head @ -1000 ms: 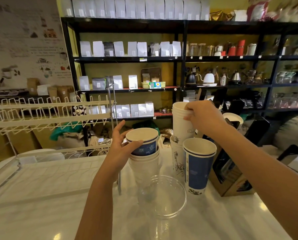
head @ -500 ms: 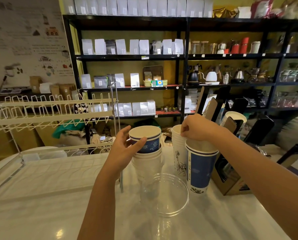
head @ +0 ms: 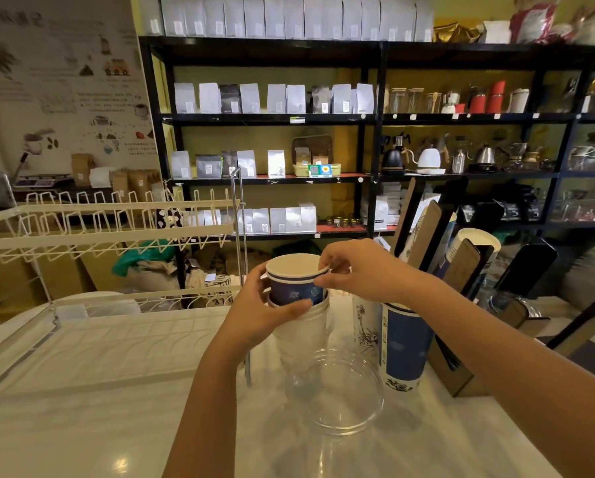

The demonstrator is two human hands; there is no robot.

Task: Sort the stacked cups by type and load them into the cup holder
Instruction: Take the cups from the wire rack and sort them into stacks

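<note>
At the middle of the pale marble counter, a short blue paper cup with a white rim is seated in the top of a stack of translucent plastic cups. The left hand is curled around the side of the blue cup and the stack's top, thumb across the front. The cup's rim is pinched at its right edge by the thumb and fingers of the right hand. Just in front of the stack, a wide clear plastic cup is set upright. To the right, a tall white paper cup with a dark floral print and a tall blue paper cup are stood side by side, next to a brown cardboard cup holder. A cream wire rack is placed at the left.
</note>
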